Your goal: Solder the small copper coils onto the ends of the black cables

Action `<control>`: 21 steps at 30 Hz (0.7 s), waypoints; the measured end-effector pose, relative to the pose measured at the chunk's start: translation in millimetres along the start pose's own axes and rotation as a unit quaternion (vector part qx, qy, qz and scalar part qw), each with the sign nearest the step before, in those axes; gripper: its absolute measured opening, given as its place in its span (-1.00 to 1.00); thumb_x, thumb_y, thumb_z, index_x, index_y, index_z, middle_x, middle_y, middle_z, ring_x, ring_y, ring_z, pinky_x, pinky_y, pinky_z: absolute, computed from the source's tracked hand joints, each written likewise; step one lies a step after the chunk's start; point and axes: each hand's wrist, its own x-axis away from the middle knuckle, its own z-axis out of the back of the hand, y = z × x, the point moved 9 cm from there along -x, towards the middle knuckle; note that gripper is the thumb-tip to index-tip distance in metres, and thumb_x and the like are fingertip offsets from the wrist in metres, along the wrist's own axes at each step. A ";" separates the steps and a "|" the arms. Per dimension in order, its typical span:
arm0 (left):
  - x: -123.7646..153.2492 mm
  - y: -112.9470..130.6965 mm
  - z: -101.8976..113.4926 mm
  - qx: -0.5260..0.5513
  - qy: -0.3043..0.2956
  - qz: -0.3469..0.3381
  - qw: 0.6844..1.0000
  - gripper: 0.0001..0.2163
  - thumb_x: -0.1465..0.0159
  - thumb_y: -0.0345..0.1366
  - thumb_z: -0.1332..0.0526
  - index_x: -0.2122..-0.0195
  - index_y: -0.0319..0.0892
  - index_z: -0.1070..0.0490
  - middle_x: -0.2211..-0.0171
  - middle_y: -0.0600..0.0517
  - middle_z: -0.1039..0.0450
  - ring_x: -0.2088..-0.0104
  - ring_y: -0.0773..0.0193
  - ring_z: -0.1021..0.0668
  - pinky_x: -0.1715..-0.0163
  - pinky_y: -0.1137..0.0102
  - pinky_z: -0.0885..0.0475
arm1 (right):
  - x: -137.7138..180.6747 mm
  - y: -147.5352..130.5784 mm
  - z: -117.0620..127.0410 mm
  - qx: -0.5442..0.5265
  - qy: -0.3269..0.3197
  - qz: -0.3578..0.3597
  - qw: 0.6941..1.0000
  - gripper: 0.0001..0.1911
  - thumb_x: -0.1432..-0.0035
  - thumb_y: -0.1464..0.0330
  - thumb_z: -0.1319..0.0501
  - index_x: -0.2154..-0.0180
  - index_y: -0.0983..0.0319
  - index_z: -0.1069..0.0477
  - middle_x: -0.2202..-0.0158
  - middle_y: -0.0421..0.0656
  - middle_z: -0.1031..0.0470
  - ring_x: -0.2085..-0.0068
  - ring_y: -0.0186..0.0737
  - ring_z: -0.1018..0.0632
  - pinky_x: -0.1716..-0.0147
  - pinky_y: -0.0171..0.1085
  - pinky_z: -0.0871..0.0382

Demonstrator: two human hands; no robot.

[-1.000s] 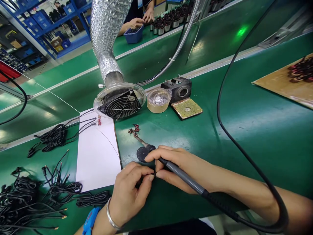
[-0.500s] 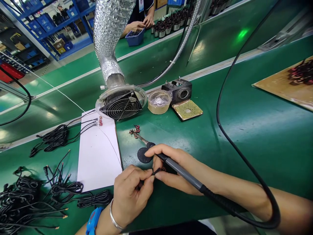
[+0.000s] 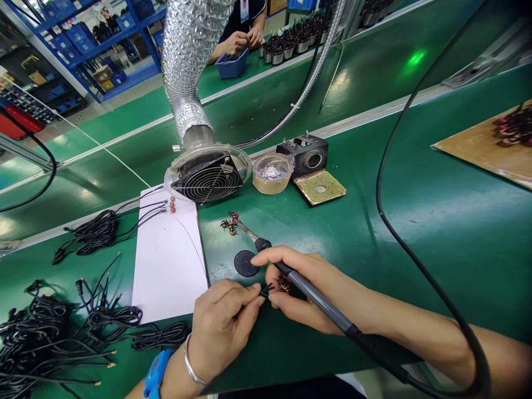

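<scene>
"Black leads, where are we holding them?"
"We're pinching them in our left hand, just beside the copper coil our right hand is cradling."
"And the soldering iron?"
"We're gripping it there too."

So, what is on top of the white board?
Black cable ends, small reddish pieces and a thin wire. The fan hood covers the white board's far right corner, the left hand its near right corner; anything there is hidden.
</scene>
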 end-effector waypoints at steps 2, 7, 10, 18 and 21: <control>-0.4 1.3 -0.1 0.001 0.002 -0.004 1.000 -0.84 -0.22 -0.50 -0.29 0.18 -0.21 -0.52 0.43 -0.01 -0.54 0.46 0.34 -0.56 0.47 0.51 -0.48 | 0.7 -1.5 0.4 0.004 0.004 0.004 1.000 -0.52 -0.10 0.55 -0.16 -0.05 0.13 -0.19 0.34 -0.29 -0.44 0.50 -0.45 -0.45 0.47 -0.43 -0.34; -0.4 2.4 -1.6 0.001 0.001 0.003 1.000 -0.86 -0.21 -0.49 -0.29 0.21 -0.19 -0.51 0.43 0.00 -0.55 0.46 0.35 -0.55 0.47 0.50 -0.47 | 3.1 -8.3 4.5 -0.009 0.028 0.051 0.998 -0.54 -0.13 0.56 -0.15 -0.05 0.15 -0.19 0.27 -0.23 -0.45 0.36 -0.40 -0.52 0.34 -0.40 -0.44; -0.1 2.1 -2.7 -0.002 -0.004 0.007 1.000 -0.86 -0.22 -0.48 -0.27 0.20 -0.19 -0.52 0.43 -0.01 -0.55 0.45 0.33 -0.56 0.46 0.48 -0.47 | 5.3 -14.1 7.0 0.019 0.048 0.098 0.994 -0.63 -0.16 0.57 -0.17 0.02 0.15 -0.27 0.31 -0.24 -0.48 0.34 -0.41 -0.53 0.32 -0.42 -0.44; -1.2 0.6 -1.9 0.013 -0.010 0.039 0.999 -0.87 -0.24 -0.47 -0.24 0.21 -0.20 -0.54 0.46 -0.01 -0.50 0.48 0.35 -0.51 0.49 0.49 -0.40 | 8.8 -15.5 12.0 0.032 0.062 0.112 0.991 -0.57 -0.09 0.58 -0.25 0.03 0.12 -0.30 0.23 -0.24 -0.53 0.31 -0.39 -0.57 0.27 -0.43 -0.49; -1.5 -2.2 -1.1 0.019 -0.008 0.050 0.999 -0.88 -0.25 -0.45 -0.23 0.23 -0.20 -0.53 0.47 0.01 -0.49 0.49 0.36 -0.49 0.50 0.49 -0.38 | 9.6 -19.8 15.6 0.058 0.081 0.130 0.987 -0.58 -0.10 0.59 -0.22 0.04 0.12 -0.31 0.26 -0.24 -0.52 0.33 -0.41 -0.56 0.29 -0.44 -0.48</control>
